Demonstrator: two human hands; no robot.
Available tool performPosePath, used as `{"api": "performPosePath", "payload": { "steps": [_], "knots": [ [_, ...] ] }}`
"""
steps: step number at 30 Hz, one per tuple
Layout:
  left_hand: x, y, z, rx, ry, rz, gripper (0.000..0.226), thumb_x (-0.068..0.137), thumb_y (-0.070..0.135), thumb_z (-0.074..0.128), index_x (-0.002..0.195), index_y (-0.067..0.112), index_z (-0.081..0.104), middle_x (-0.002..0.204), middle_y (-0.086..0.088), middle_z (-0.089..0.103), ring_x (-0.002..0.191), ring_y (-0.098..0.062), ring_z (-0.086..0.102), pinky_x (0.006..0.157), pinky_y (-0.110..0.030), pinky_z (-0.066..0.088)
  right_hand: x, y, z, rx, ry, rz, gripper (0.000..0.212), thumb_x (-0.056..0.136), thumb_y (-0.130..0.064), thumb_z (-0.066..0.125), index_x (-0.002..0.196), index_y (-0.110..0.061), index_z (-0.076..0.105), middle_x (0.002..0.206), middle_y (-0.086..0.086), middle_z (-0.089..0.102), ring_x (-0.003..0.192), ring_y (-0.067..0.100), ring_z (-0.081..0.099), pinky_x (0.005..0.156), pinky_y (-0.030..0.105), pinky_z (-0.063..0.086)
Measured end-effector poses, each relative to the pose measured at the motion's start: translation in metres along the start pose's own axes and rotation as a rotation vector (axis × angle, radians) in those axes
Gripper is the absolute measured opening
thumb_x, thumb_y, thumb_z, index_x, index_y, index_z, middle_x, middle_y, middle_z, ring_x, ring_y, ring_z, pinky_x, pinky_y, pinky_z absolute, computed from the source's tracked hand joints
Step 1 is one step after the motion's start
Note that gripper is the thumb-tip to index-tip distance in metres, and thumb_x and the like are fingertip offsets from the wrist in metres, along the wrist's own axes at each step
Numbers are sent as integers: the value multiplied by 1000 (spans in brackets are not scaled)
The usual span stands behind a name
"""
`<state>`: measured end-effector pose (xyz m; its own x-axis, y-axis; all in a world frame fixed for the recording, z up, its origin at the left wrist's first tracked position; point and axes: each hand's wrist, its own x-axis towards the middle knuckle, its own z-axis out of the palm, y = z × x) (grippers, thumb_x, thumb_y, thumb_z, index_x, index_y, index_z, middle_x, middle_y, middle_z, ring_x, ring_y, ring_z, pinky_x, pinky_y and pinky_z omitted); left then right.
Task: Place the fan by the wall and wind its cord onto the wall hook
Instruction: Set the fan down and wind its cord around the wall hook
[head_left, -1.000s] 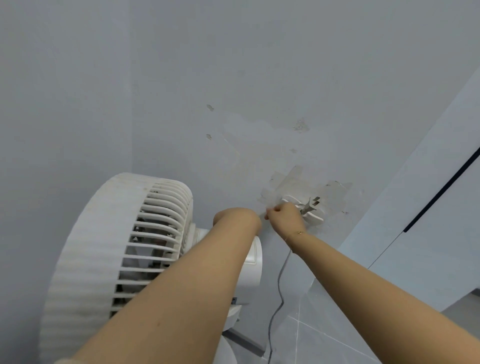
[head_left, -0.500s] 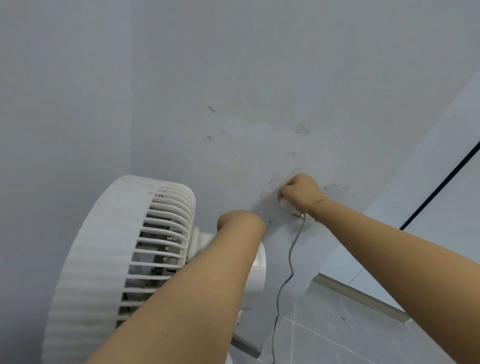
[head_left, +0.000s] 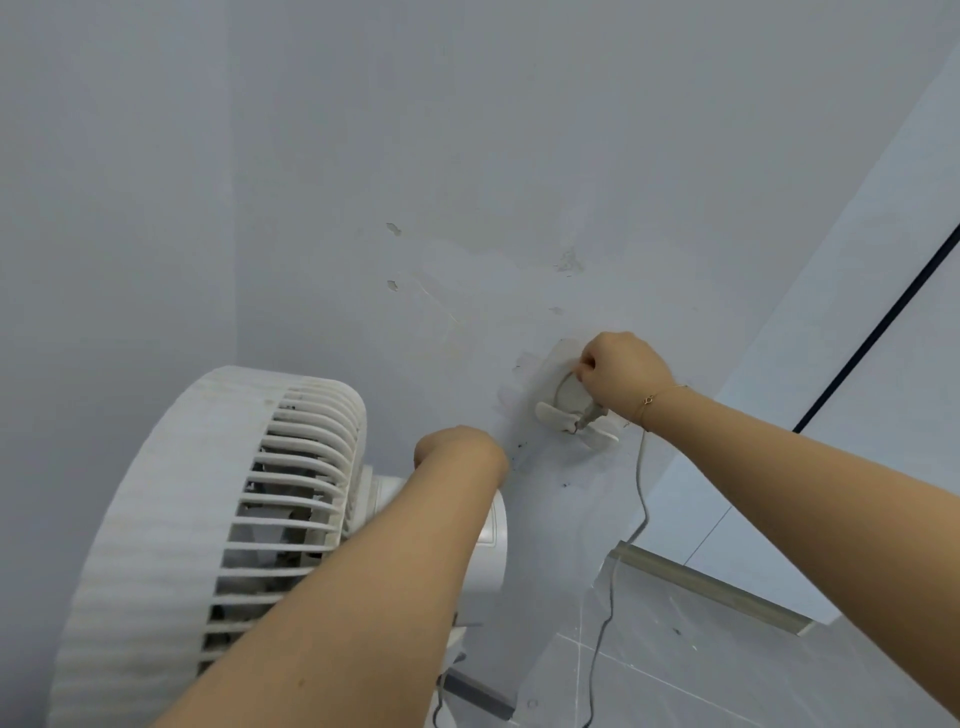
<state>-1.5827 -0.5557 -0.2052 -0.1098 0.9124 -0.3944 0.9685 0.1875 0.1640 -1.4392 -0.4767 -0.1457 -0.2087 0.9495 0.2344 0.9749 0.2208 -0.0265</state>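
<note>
A white fan (head_left: 208, 519) with a slatted grille stands in the corner against the grey wall (head_left: 467, 156). A white wall hook (head_left: 569, 410) sits on a patch of peeled paint. My right hand (head_left: 621, 371) is closed on the grey cord (head_left: 641, 499) right at the top of the hook, and the cord hangs from it down to the floor. My left hand (head_left: 457, 449) is fisted behind the fan's motor housing, to the left of the hook. Its fingers are hidden, so what it holds is unclear.
A white door or panel (head_left: 857, 415) with a dark vertical line stands at the right. A metal threshold strip (head_left: 711, 587) lies on the grey tiled floor (head_left: 675, 675) below it.
My right hand has moved from the lower left of the hook up over it to its top right, carrying the cord around. My left hand has stayed put.
</note>
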Motion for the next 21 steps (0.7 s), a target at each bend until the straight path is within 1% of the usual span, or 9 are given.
{"api": "performPosePath", "payload": {
  "steps": [2, 4, 6, 8, 11, 13, 15, 18, 21],
  "knots": [
    [0, 2, 1, 7, 19, 14, 33, 91, 12, 45, 122, 14, 56, 127, -2, 53, 115, -22, 55, 79, -28, 38, -3, 7, -3, -26, 10, -13, 30, 91, -13, 49, 61, -8, 48, 66, 10, 53, 63, 29, 50, 56, 29, 39],
    [1, 5, 3, 5, 30, 37, 33, 90, 10, 45, 121, 12, 56, 127, -3, 54, 115, -23, 55, 79, -28, 39, -6, 15, -6, -39, 21, -24, 34, 91, -15, 51, 59, -7, 48, 61, 10, 50, 61, 29, 48, 52, 27, 35],
    [1, 8, 4, -2, 47, 57, 34, 89, 9, 46, 121, 11, 55, 127, -4, 53, 116, -24, 55, 84, -29, 42, -10, 24, -10, -28, 49, -23, 37, 90, -16, 53, 55, -7, 44, 55, 8, 44, 58, 28, 43, 46, 26, 29],
    [0, 12, 6, -12, 90, 81, 35, 89, 9, 46, 124, 11, 53, 129, -5, 51, 118, -24, 53, 89, -30, 43, -13, 32, -11, -3, 70, -16, 36, 90, -16, 53, 56, -5, 46, 56, 10, 45, 58, 28, 42, 47, 27, 28],
    [-2, 20, 8, -28, 257, 183, 42, 90, 9, 44, 132, 11, 42, 133, -9, 43, 123, -27, 47, 91, -34, 43, -17, 43, -9, 48, 87, 2, 31, 90, -17, 53, 69, 5, 59, 65, 20, 56, 61, 28, 46, 55, 29, 36],
    [-2, 26, 9, -24, 374, 262, 47, 89, 8, 46, 135, 13, 37, 133, -11, 39, 122, -28, 43, 89, -37, 43, -19, 49, -5, 65, 96, 4, 33, 91, -20, 53, 75, 7, 62, 69, 23, 61, 61, 28, 46, 57, 31, 38],
    [0, 32, 9, -18, 440, 306, 50, 87, 5, 47, 134, 13, 35, 131, -11, 38, 121, -27, 42, 86, -37, 42, -22, 55, -1, 59, 110, -4, 37, 92, -23, 53, 71, 7, 59, 63, 22, 55, 59, 28, 43, 56, 31, 36],
    [4, 39, 11, -19, 433, 314, 57, 85, 4, 48, 138, 14, 29, 135, -9, 36, 124, -27, 39, 88, -37, 42, -26, 65, 5, 58, 125, -6, 36, 91, -21, 52, 62, 0, 50, 59, 18, 45, 57, 27, 38, 55, 31, 33],
    [7, 44, 14, -18, 397, 305, 66, 86, 5, 47, 146, 14, 19, 144, -7, 32, 128, -27, 37, 92, -39, 41, -32, 75, 13, 90, 119, 5, 36, 90, -20, 51, 59, -3, 44, 57, 11, 42, 56, 25, 35, 54, 31, 30]
  ]
}}
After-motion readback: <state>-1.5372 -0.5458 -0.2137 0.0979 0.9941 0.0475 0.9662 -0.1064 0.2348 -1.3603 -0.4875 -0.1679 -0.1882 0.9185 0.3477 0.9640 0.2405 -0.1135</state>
